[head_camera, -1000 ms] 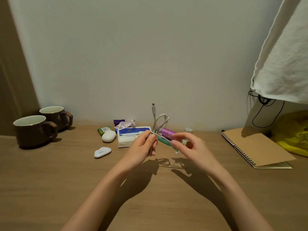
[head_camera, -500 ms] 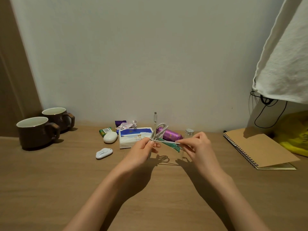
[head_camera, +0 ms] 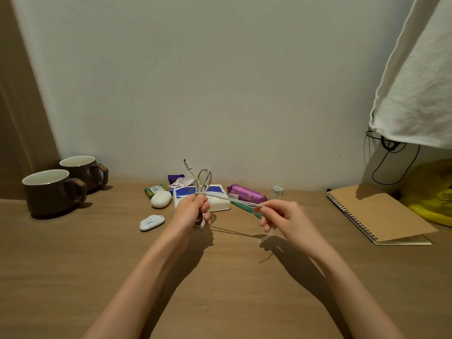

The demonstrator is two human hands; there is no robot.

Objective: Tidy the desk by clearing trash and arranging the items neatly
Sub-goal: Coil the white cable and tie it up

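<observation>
The left hand (head_camera: 193, 211) is gripping a coiled white charging cable (head_camera: 203, 188) above the desk (head_camera: 73, 265), its fingers (head_camera: 205, 207) curled tightly round the bundle. The loops and a plug end are standing up above those fingers. One strand is running taut from them across to the right hand (head_camera: 285, 220), whose thumb and fingers (head_camera: 265, 211) are pinching it. A green sachet (head_camera: 241, 207) is lying just behind the right fingers, with a purple wrapper (head_camera: 245, 193) and a silver-capped bottle (head_camera: 277, 191) beyond. A blue-and-white tissue pack (head_camera: 220, 204) is sitting directly behind the left fingers. A white oval case (head_camera: 161, 198) and a small white gadget (head_camera: 151, 222) are lying to their left. Two brown mugs (head_camera: 49, 192) are standing well further left, and a spiral notebook (head_camera: 376, 214) is lying well right of the right fingers.
</observation>
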